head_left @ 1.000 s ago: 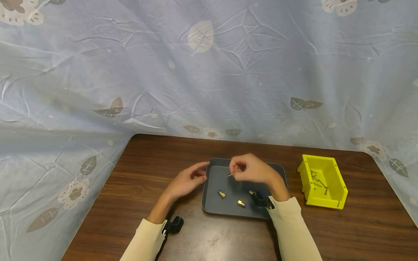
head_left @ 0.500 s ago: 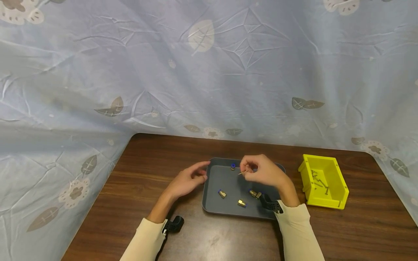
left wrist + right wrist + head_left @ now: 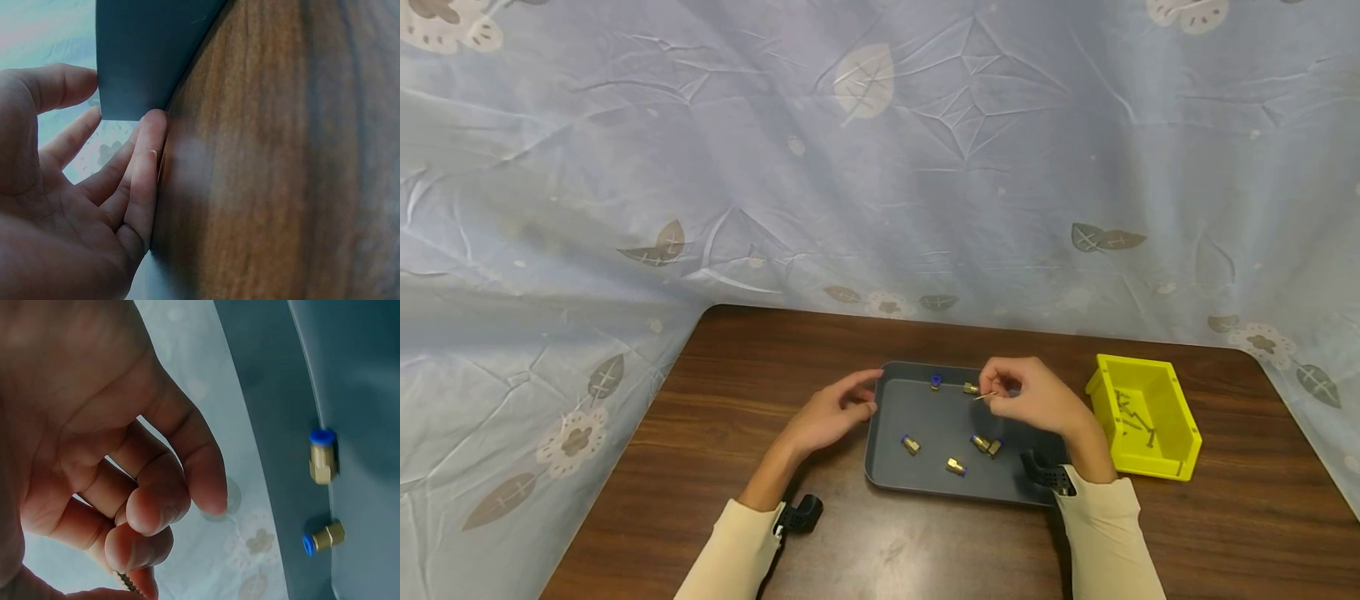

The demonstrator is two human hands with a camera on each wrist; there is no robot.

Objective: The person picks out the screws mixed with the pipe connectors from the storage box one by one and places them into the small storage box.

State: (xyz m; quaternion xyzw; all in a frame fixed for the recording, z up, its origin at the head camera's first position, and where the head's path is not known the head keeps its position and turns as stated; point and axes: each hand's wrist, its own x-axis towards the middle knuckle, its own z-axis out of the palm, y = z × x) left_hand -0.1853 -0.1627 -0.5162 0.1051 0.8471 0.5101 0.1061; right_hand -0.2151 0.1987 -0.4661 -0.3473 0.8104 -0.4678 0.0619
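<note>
My right hand [image 3: 1037,396] pinches a thin threaded screw [image 3: 985,396] over the right part of a grey tray [image 3: 887,417]. In the right wrist view the screw's thread [image 3: 128,582] shows between thumb and fingers; the rest is hidden. My left hand [image 3: 829,417] touches the tray's left side with fingers fairly straight, and its fingertips meet the tray wall [image 3: 140,69] in the left wrist view. Several brass push-in fittings with blue collars lie in the tray, among them one at the back [image 3: 936,382], one near the left [image 3: 911,444] and one in front [image 3: 956,466].
To the right of the tray stands a yellow bin [image 3: 1150,462] with several screws [image 3: 1135,417] inside. Both rest on a brown wooden table [image 3: 775,350]. A patterned cloth [image 3: 925,208] hangs behind it.
My right hand has moved rightward across the tray with the screw in its fingers, uncovering fittings at the back and right. My left hand has stayed at the tray's left side.
</note>
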